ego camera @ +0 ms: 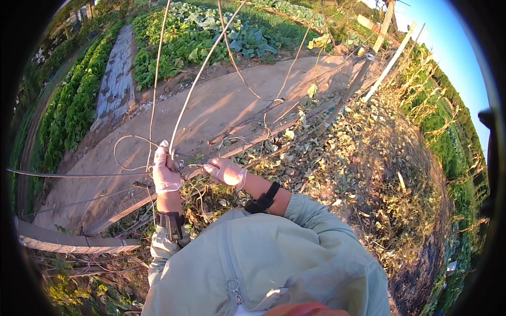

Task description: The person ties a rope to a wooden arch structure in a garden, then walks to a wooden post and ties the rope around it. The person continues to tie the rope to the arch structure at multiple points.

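My left hand (pixel 166 170), in a thin clear glove, is closed around a pale cord or cable (pixel 193 85) that rises up and to the right. A thinner line (pixel 157 71) runs upward beside that hand, and a wire loop (pixel 116 150) sticks out to its left. From the left rim a dark cable (pixel 79 175) stretches taut toward the same hand. My right hand (pixel 223 170), also gloved, pinches a short strand (pixel 193 166) between the two hands. What exactly the strand joins to is hidden by my left fingers.
A bare dirt path (pixel 158 118) lies beyond my hands, with leafy vegetable beds (pixel 174 43) past it. Wooden poles (pixel 389 63) stand at the upper right. Dry vines and leaves (pixel 336 158) cover the ground at right. Hanging stems (pixel 236 67) cross the path. A wooden beam (pixel 79 239) lies lower left.
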`<state>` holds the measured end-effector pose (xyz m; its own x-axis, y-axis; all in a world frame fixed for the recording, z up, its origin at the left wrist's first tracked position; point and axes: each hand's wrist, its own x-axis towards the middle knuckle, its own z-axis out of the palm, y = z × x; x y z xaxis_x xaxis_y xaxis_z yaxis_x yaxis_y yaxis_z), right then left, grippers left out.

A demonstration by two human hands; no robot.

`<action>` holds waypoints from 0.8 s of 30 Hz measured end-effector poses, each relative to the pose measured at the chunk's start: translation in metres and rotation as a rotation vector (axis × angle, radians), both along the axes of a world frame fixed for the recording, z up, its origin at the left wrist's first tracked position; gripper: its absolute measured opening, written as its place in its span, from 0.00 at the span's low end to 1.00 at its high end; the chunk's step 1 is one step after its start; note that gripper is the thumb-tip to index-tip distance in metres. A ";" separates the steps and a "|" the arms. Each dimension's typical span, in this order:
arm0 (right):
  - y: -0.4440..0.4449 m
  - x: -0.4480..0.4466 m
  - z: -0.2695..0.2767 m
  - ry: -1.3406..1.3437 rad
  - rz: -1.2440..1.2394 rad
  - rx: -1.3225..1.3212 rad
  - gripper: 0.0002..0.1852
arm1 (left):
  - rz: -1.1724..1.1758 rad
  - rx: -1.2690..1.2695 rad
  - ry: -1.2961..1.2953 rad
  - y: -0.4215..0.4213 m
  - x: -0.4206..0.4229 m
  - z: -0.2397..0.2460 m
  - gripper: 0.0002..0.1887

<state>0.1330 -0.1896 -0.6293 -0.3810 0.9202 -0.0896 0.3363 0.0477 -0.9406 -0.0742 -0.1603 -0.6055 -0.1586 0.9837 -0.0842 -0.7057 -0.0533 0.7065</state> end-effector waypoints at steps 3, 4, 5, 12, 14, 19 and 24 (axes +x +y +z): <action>-0.005 0.032 -0.024 -0.264 -0.023 0.302 0.16 | 0.004 0.067 -0.037 0.003 -0.005 -0.007 0.12; -0.006 0.037 -0.027 -0.191 -0.063 0.305 0.14 | -0.073 0.107 0.012 0.003 -0.004 -0.010 0.12; -0.003 0.039 -0.026 -0.231 -0.118 0.175 0.13 | -0.093 0.102 0.009 0.003 -0.001 -0.014 0.11; 0.021 0.006 0.022 0.381 0.075 0.102 0.24 | -0.434 0.121 0.119 0.015 -0.007 -0.012 0.10; 0.025 -0.006 0.028 0.203 -0.025 0.040 0.15 | -0.536 0.156 0.176 0.018 -0.019 -0.005 0.13; 0.030 -0.011 0.018 0.283 -0.112 0.079 0.10 | -0.586 0.189 0.345 0.007 -0.052 0.007 0.20; 0.031 -0.008 0.004 0.256 -0.238 0.132 0.08 | -0.494 0.102 0.599 -0.003 -0.067 0.005 0.23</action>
<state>0.1245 -0.1585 -0.6257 -0.1497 0.9830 0.1064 0.1074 0.1232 -0.9866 -0.1413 -0.1637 -0.6008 0.3099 0.9504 -0.0277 -0.1643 0.0822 0.9830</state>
